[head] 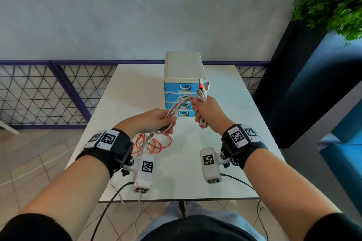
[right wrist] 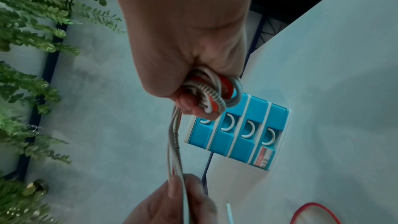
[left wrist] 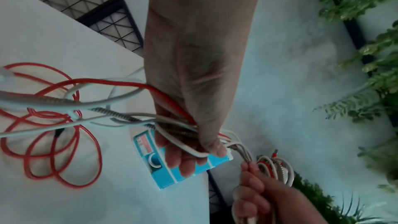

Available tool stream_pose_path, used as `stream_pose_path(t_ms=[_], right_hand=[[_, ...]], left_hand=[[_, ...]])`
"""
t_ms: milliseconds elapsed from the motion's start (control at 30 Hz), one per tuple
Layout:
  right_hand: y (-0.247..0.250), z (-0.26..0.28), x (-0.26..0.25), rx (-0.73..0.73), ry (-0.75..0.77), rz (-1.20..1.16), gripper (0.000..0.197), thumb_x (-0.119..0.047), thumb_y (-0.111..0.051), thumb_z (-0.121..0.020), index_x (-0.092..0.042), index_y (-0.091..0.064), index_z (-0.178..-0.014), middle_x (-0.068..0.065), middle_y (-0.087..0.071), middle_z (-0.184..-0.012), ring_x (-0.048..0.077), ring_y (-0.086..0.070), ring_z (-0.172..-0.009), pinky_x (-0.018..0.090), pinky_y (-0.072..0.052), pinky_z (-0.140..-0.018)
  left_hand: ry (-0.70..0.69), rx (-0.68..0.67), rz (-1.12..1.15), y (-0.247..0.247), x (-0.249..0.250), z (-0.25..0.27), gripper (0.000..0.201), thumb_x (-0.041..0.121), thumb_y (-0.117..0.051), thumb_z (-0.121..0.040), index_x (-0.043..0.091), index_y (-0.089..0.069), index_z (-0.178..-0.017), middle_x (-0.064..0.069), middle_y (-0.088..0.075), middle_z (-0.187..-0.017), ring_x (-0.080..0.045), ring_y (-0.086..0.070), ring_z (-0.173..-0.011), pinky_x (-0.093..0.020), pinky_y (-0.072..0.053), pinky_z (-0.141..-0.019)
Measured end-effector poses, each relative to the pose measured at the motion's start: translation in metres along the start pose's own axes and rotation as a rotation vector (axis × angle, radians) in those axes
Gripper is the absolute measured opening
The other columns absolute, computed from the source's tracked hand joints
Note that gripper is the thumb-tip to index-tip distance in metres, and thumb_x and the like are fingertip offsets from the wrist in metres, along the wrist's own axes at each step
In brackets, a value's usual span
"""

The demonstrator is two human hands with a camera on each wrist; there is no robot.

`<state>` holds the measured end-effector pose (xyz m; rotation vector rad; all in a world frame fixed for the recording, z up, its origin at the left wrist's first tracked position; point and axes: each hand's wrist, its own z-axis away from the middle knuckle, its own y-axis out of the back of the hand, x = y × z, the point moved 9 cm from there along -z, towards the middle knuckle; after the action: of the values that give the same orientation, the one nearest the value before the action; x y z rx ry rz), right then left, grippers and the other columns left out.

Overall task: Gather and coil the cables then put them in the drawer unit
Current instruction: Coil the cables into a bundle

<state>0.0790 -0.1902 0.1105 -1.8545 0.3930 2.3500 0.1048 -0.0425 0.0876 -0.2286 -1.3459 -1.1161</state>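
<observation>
Several cables, red, white and braided, run as one bundle (head: 181,103) between my two hands above the white table (head: 225,152). My right hand (head: 205,111) grips a coiled part of the bundle (right wrist: 210,91), and the plug ends (head: 203,85) stick up out of the fist. My left hand (head: 162,121) holds the loose strands (left wrist: 172,125) with thumb and fingers. The uncoiled lengths, mostly red (head: 154,146), lie in loops on the table under the left wrist. The drawer unit (head: 184,84), cream top and four blue drawers, stands behind the hands with all drawers closed.
A black planter with green foliage (head: 333,0) stands at the right. A blue seat (head: 344,154) sits beside the table's right edge. A wire-mesh fence (head: 49,94) runs along the wall behind. Black camera leads hang off the table's near edge.
</observation>
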Motion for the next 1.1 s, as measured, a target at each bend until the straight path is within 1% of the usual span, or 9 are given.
stream_pose_path(t_ms=[133, 333, 600, 700, 767, 833, 900, 1033, 1100], right_hand=[[0.016, -0.006, -0.008, 0.097, 0.022, -0.052, 0.015, -0.014, -0.044, -0.095, -0.011, -0.053, -0.084, 0.004, -0.046, -0.064, 0.008, -0.041, -0.035, 0.027, -0.04, -0.046], [0.029, -0.009, -0.018, 0.155, 0.04, -0.022, 0.016, -0.012, -0.041, -0.094, -0.013, -0.052, -0.083, 0.002, -0.047, -0.064, 0.011, -0.042, -0.039, 0.028, -0.037, -0.048], [0.047, -0.014, -0.021, 0.246, 0.027, 0.021, 0.017, -0.014, -0.039, -0.095, -0.014, -0.053, -0.085, 0.003, -0.049, -0.065, 0.016, -0.045, -0.046, 0.03, -0.041, -0.049], [0.053, -0.015, -0.022, 0.264, 0.014, 0.026, 0.015, -0.016, -0.041, -0.095, -0.012, -0.054, -0.091, 0.004, -0.05, -0.068, 0.016, -0.046, -0.048, 0.031, -0.043, -0.052], [0.057, -0.016, -0.023, 0.28, 0.005, 0.005, 0.015, -0.016, -0.041, -0.095, -0.012, -0.055, -0.091, 0.004, -0.049, -0.067, 0.016, -0.046, -0.047, 0.031, -0.043, -0.052], [0.062, -0.018, -0.025, 0.297, 0.006, -0.024, 0.017, -0.015, -0.039, -0.095, -0.012, -0.055, -0.089, 0.004, -0.048, -0.065, 0.016, -0.045, -0.046, 0.029, -0.041, -0.049], [0.068, -0.018, -0.026, 0.315, 0.0, -0.06, 0.018, -0.015, -0.039, -0.095, -0.012, -0.054, -0.086, 0.003, -0.048, -0.064, 0.016, -0.044, -0.045, 0.028, -0.04, -0.047], [0.069, -0.022, -0.023, 0.313, -0.02, -0.124, 0.02, -0.018, -0.039, -0.095, -0.014, -0.054, -0.083, 0.002, -0.047, -0.064, 0.016, -0.042, -0.045, 0.028, -0.038, -0.049], [0.066, -0.022, -0.024, 0.307, -0.016, -0.109, 0.019, -0.018, -0.039, -0.095, -0.013, -0.054, -0.085, 0.003, -0.047, -0.063, 0.016, -0.043, -0.045, 0.029, -0.04, -0.049]], left_hand=[[0.028, 0.056, -0.165, 0.007, -0.022, 0.003, 0.03, 0.024, -0.035, -0.101, 0.015, -0.056, -0.081, 0.002, -0.065, -0.073, -0.013, -0.057, -0.067, -0.034, -0.046, -0.074], [0.038, 0.154, -0.203, 0.02, -0.048, 0.012, 0.027, 0.029, -0.041, -0.099, 0.017, -0.063, -0.086, 0.0, -0.063, -0.084, -0.016, -0.055, -0.082, -0.034, -0.043, -0.083], [0.014, 0.429, 0.009, 0.053, -0.051, 0.017, 0.017, 0.027, -0.066, -0.086, 0.011, -0.069, -0.092, -0.005, -0.062, -0.082, -0.014, -0.054, -0.075, -0.035, -0.05, -0.076], [0.05, 0.391, 0.223, 0.051, -0.051, 0.018, 0.045, 0.051, -0.077, -0.067, 0.014, -0.069, -0.091, 0.0, -0.06, -0.081, -0.01, -0.049, -0.071, -0.026, -0.039, -0.066], [0.156, 0.345, 0.433, 0.045, -0.059, 0.014, 0.062, 0.068, -0.067, -0.065, 0.013, -0.067, -0.093, 0.004, -0.056, -0.074, -0.01, -0.044, -0.063, -0.025, -0.033, -0.058], [0.207, 0.333, 0.677, 0.042, -0.065, 0.016, 0.047, 0.053, -0.052, -0.087, 0.009, -0.064, -0.099, 0.004, -0.049, -0.061, -0.01, -0.039, -0.053, -0.021, -0.032, -0.05], [0.153, 0.39, 0.83, 0.05, -0.066, 0.022, 0.026, 0.031, -0.05, -0.094, 0.007, -0.062, -0.097, 0.002, -0.041, -0.056, -0.008, -0.04, -0.044, -0.017, -0.037, -0.045], [0.008, 0.606, 0.996, 0.075, -0.075, 0.032, 0.015, 0.011, -0.048, -0.096, 0.013, -0.06, -0.087, 0.002, -0.05, -0.051, -0.012, -0.067, -0.065, -0.028, -0.05, -0.082], [-0.046, 0.673, 1.11, 0.079, -0.074, 0.033, 0.016, 0.009, -0.047, -0.096, 0.012, -0.058, -0.085, 0.002, -0.049, -0.049, -0.014, -0.061, -0.059, -0.031, -0.057, -0.077]])
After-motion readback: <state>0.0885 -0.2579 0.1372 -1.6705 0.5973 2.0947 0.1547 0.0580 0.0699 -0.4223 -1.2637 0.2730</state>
